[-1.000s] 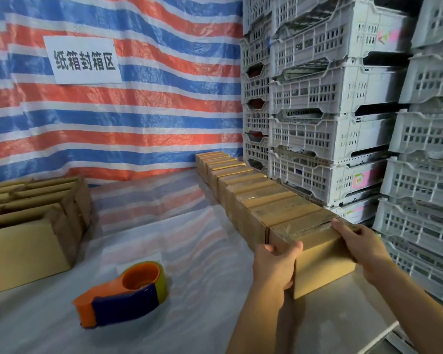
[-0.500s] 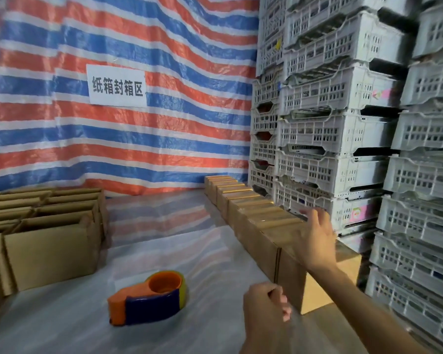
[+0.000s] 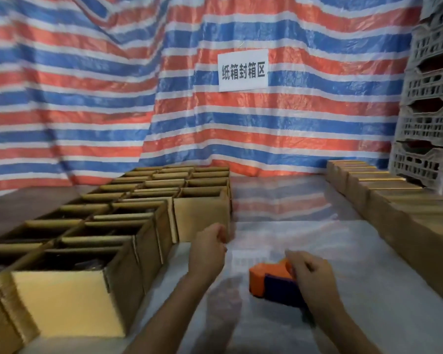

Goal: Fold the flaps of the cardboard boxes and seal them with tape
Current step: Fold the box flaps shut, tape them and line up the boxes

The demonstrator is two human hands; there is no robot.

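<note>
The left hand (image 3: 207, 254) hangs loosely curled, holding nothing, beside the open boxes (image 3: 200, 218) at left; the right hand (image 3: 313, 275) covers the tape dispenser (image 3: 265, 278) (grip unclear through blur).

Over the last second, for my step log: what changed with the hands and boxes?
The right hand and left hand let go of the row of sealed boxes and swung left: the right now covers the tape dispenser, the left nears the open boxes. Dispenser and boxes stayed put.
</note>
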